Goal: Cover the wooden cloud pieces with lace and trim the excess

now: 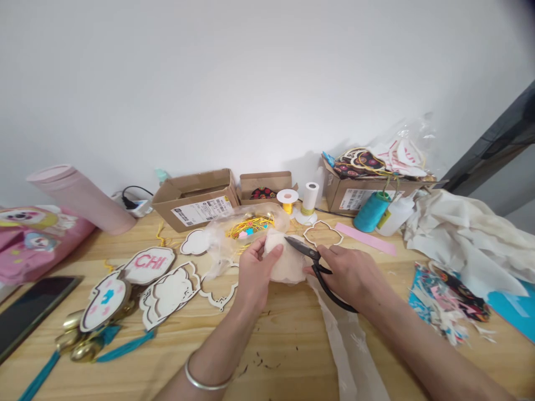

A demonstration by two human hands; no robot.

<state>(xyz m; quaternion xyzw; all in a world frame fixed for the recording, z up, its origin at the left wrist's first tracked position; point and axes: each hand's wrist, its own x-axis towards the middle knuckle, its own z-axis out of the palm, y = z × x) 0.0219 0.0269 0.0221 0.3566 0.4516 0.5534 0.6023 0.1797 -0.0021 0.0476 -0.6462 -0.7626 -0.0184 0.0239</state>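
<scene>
Between thumb and fingers, my left hand [259, 267] grips a cream piece of fabric [288, 264] with a rounded, scalloped outline. My right hand [349, 273] is closed around a pair of black-handled scissors [320, 267]. The scissor blades point left and lie over the upper part of the fabric, close to my left thumb. A long sheer white strip [349, 351] hangs down over the table below the scissors. Just behind the fabric is a clear plastic bag [217, 239] with yellow cords [254, 225] in it.
Cut-out wooden cloud shapes [169, 292], finished ornaments with bells [104, 301] and a phone [35, 312] lie left. Cardboard boxes [196, 200], a turquoise thread cone [371, 211] and a white bottle [395, 214] stand behind. White cloth [455, 239] and fabric scraps [449, 303] are right.
</scene>
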